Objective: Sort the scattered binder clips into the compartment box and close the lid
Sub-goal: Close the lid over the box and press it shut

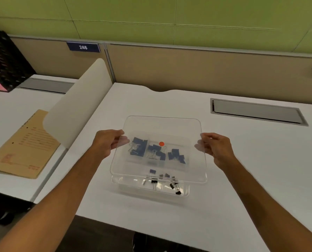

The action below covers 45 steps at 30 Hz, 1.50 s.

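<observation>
lid [162,128] over box [129,184] on desk [242,170], clips [178,192] seemingly in several compartments, folder [22,148] left beyond divider [79,106]

left hand [108,142] and right hand [217,148] outstretched, in pinch grips

Both hands — left [109,142], right [216,147] — hold the clear lid [162,128] over the clip-filled box [151,190].

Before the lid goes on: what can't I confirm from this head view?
Blue clips count: head view, blurred through the clear lid.
Box rear rim and dividers: head view, covered by the lid, too faint.
Red dot: head view, on lid or box, cannot tell.
Folder print: head view, too small.
</observation>
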Each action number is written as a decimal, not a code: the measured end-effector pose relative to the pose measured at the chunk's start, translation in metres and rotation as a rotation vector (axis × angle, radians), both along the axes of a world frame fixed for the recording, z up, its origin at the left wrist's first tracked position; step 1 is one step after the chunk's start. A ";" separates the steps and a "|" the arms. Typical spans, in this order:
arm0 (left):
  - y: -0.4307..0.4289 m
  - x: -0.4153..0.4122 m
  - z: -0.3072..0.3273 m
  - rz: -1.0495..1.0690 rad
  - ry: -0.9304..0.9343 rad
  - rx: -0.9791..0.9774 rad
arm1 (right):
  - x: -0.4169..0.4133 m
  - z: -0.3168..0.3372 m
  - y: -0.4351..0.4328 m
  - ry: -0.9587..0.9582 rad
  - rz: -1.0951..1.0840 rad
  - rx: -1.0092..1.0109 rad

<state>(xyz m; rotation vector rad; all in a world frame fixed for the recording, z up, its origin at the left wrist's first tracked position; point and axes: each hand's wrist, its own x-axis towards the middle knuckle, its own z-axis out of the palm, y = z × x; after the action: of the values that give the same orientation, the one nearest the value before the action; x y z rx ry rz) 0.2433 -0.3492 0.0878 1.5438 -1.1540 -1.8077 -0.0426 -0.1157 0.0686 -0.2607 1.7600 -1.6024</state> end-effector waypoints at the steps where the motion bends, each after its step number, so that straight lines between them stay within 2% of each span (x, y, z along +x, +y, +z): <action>1: 0.000 0.000 -0.006 -0.006 -0.068 -0.026 | 0.005 -0.006 0.001 0.066 -0.008 0.054; 9: 0.005 0.005 -0.051 -0.113 -0.427 -0.341 | 0.041 -0.054 -0.001 0.390 0.012 0.415; 12: 0.004 0.007 -0.061 -0.160 -0.477 -0.444 | 0.047 -0.067 -0.004 0.510 0.050 0.535; 15: 0.007 0.011 -0.069 -0.202 -0.513 -0.518 | 0.052 -0.074 -0.006 0.552 0.061 0.574; 31: -0.006 0.014 -0.083 -0.368 -0.617 -0.611 | 0.062 -0.080 -0.014 0.579 0.085 0.636; 45: -0.011 0.009 -0.097 -0.374 -0.623 -0.599 | 0.076 -0.091 -0.002 0.501 0.131 0.553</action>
<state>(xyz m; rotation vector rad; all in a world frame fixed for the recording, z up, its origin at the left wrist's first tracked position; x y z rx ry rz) 0.2525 -0.3604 -0.0092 1.6089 -2.1552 -0.9927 0.0331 -0.1175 -0.0229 -0.5246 2.4287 -0.9476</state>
